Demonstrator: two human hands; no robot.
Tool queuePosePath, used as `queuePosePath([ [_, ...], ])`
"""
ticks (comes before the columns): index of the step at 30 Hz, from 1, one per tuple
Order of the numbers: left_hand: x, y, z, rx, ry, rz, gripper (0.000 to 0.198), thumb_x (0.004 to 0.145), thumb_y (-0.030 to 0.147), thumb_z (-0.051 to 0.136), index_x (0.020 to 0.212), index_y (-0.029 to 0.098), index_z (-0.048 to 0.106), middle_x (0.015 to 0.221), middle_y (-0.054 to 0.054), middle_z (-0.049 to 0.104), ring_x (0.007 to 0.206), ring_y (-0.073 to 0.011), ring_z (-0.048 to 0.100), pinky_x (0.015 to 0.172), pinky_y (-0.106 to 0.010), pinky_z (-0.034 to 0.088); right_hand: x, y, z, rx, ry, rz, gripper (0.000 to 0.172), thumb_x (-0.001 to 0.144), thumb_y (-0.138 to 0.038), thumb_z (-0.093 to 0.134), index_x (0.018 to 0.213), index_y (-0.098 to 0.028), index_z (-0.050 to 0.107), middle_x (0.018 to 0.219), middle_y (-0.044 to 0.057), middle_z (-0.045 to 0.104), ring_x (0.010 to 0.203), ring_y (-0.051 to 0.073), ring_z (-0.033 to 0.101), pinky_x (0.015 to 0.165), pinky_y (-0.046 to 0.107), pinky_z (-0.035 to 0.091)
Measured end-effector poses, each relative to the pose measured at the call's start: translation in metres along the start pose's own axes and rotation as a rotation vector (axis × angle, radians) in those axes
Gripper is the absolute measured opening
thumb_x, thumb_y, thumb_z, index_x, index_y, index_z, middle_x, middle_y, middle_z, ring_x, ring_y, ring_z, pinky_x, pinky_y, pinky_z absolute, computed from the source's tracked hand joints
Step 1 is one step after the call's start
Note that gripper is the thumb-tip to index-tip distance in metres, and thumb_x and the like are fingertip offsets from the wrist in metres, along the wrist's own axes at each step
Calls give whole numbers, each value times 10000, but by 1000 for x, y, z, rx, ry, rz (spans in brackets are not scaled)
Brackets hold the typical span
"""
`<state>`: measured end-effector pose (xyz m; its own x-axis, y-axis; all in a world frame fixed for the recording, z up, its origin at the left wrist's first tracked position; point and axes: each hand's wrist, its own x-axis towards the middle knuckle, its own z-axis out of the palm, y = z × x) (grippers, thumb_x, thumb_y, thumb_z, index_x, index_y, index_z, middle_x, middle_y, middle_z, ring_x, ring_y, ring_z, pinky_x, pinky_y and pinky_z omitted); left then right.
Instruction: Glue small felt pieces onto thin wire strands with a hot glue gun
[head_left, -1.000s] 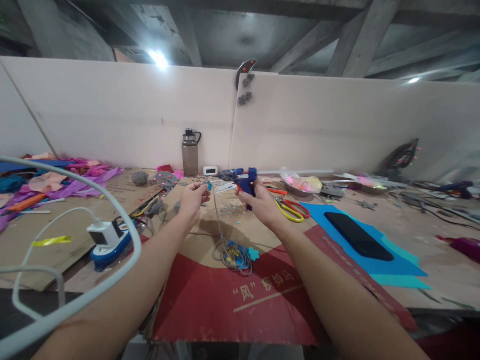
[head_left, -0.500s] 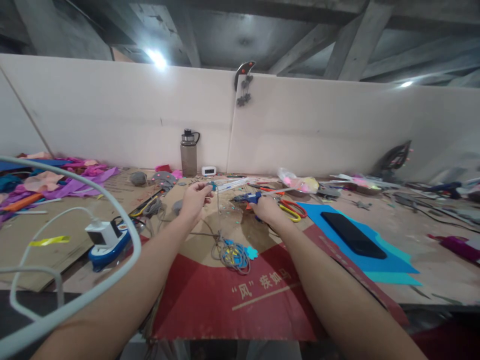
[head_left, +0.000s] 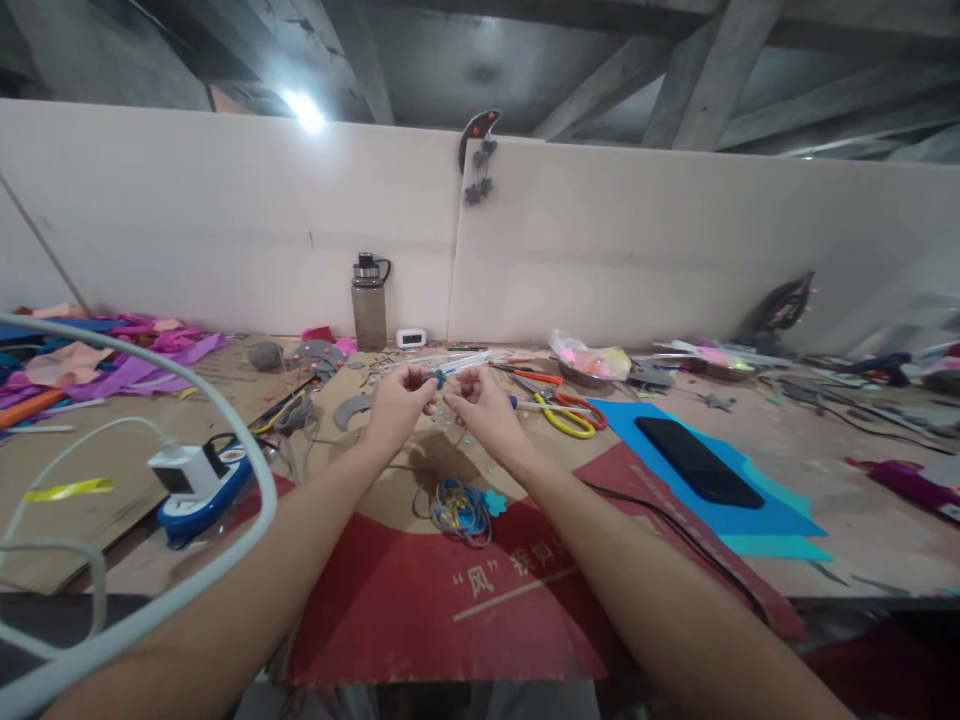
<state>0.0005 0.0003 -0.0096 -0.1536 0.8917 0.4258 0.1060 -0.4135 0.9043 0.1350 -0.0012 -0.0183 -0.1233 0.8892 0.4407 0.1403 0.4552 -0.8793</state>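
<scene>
Above the cardboard, my left hand (head_left: 403,400) pinches a small teal felt piece (head_left: 440,379) between thumb and fingertips. My right hand (head_left: 484,408) is right beside it with fingers closed at the piece; what they pinch is too small to make out. A blue glue gun (head_left: 514,402) lies partly hidden behind my right hand, a pale stick at its rear. Nearer to me rests a tangled grey cord (head_left: 459,510) over blue and yellow bits, with a turquoise felt flower (head_left: 495,502) next to it. A grey felt crescent (head_left: 352,410) lies left of my left hand.
Scissors with yellow handles (head_left: 566,420) lie right of my hands. Further right, a black phone (head_left: 697,462) rests on blue felt sheets (head_left: 787,515). A bottle (head_left: 369,305) stands by the partition. At left are a power strip (head_left: 202,500) and a looping white cable (head_left: 259,450).
My right hand has let go of the glue gun and moved left to meet my left hand at the teal piece. The glue gun now lies on the table.
</scene>
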Motion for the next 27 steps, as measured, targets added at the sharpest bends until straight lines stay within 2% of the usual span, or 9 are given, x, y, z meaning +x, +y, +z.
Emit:
queuePosePath([
  [4, 0, -1, -1, 33, -4, -15, 172, 681, 284, 635, 758, 146, 567, 560, 13, 576, 454, -90, 528, 440, -198, 445, 2, -3, -13, -331, 95, -259, 76, 750, -191, 525, 817, -180, 559, 764, 19, 529, 717, 150, 502, 695, 302, 420],
  [9, -2, -1, 0, 36, -34, -23, 174, 678, 288, 635, 745, 144, 564, 559, 14, 564, 454, -91, 527, 445, -212, 467, 1, -8, -18, -444, 126, -384, 87, 802, -185, 506, 798, -178, 593, 820, 43, 536, 758, 158, 502, 710, 295, 407],
  [14, -5, 3, 4, 14, -61, -33, 169, 667, 275, 636, 736, 144, 555, 562, 19, 557, 456, -91, 532, 439, -215, 478, 2, -10, -19, -519, 118, -422, 119, 847, -208, 467, 782, -182, 562, 826, 51, 543, 797, 170, 502, 740, 297, 401],
  [19, -9, 8, 6, 14, -80, -40, 179, 666, 274, 634, 750, 138, 553, 565, 23, 549, 468, -90, 530, 438, -215, 485, 3, -10, -21, -662, 111, -377, 222, 895, -249, 389, 740, -184, 534, 817, 55, 550, 785, 167, 498, 738, 283, 383],
  [27, -10, 7, 7, 50, -109, -28, 200, 671, 259, 628, 816, 128, 591, 604, 10, 578, 490, -93, 538, 456, -225, 500, 4, -15, -22, -804, 58, -259, 303, 906, -295, 372, 665, -185, 520, 712, 37, 569, 652, 141, 469, 615, 257, 307],
])
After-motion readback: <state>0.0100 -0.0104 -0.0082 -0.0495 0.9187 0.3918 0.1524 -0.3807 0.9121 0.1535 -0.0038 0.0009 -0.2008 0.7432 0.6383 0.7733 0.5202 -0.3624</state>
